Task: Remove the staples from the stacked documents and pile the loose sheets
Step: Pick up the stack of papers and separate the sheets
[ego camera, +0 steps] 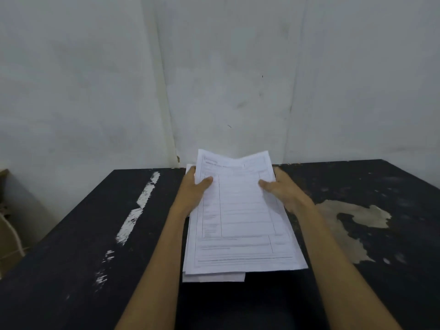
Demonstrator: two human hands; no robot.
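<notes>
Two bare forearms reach forward over the dark, scuffed tabletop [83, 234]. Between them a stack of printed sheets [240, 222] lies mid-tabletop, its far end lifted and slightly bent. The left hand [194, 189] grips the stack's left edge, thumb on top and fingers beneath; the right hand [281, 188] grips the right edge the same way. A few sheets jut out at the stack's near edge. Beyond stands a pale wall [214, 79].

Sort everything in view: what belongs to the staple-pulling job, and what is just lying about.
Job: stack of documents, held at its sides by the left hand and the right hand.
Lying about: black table, with its white streak and pale worn patch.
</notes>
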